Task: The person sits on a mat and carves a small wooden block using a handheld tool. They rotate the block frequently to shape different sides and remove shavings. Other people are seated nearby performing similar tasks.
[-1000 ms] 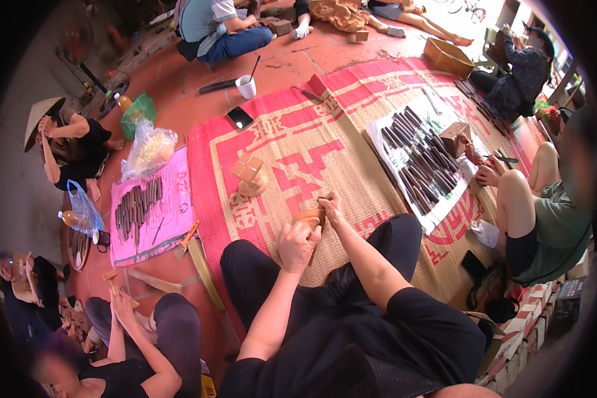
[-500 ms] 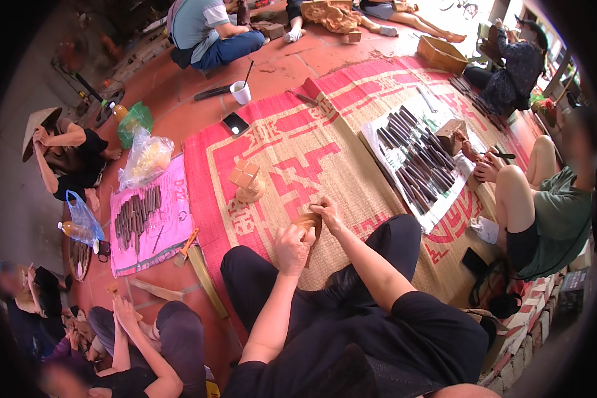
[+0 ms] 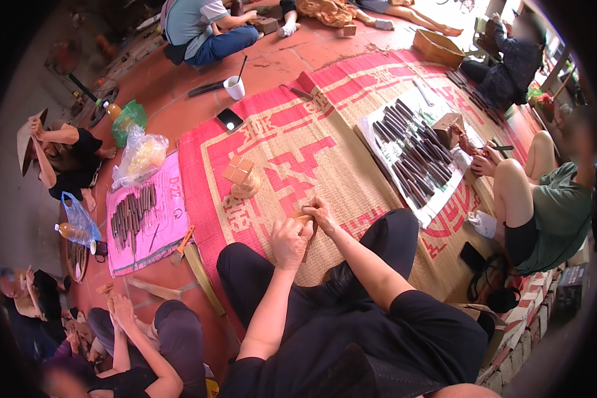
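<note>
I sit cross-legged on a red and tan woven mat. My left hand is curled into a fist around a small brown wooden piece. My right hand grips the same piece from the far side, fingers closed over its top. Both hands meet just above my knees. Most of the piece is hidden by my fingers. A small stack of pale wooden blocks stands on the mat ahead and to my left.
A white sheet with several dark sticks lies to the right, where a seated person handles a wooden block. A pink sheet with more dark sticks lies left. A white cup, a phone, plastic bags and other seated people surround the mat.
My hands stay closed together on the wooden piece, with only a slight shift. The view has tilted a little.
</note>
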`<state>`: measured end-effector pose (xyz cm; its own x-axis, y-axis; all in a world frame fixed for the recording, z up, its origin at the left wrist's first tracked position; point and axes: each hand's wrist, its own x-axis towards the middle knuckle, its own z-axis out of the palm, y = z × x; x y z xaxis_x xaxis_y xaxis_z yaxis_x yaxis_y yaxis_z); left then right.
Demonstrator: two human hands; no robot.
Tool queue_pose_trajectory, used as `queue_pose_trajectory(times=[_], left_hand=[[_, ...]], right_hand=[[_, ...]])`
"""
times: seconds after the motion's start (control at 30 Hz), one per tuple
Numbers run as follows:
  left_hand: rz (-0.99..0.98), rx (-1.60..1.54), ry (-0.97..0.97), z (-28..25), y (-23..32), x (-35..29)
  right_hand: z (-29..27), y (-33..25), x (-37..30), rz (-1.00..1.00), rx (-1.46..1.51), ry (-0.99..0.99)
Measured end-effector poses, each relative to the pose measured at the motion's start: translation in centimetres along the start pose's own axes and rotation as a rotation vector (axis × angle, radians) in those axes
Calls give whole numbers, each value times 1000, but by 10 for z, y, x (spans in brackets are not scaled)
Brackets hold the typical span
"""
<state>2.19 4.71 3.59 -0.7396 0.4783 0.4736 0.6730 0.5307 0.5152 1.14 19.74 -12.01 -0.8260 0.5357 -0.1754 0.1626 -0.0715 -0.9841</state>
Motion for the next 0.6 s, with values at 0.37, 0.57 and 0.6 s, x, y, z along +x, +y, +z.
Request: queue_pose_trajectory(times=[0.37,0.57,0.6], left_hand=[[-40,17,-3,1,-6,-10],[-20,38,-12,1,-7,-10],[-34,24,-2,1,-8,-8]], right_hand=[[2,10,-11,67,151,-31],[-10,14,2,335,355,230],[-11,8,5,263,337,198]])
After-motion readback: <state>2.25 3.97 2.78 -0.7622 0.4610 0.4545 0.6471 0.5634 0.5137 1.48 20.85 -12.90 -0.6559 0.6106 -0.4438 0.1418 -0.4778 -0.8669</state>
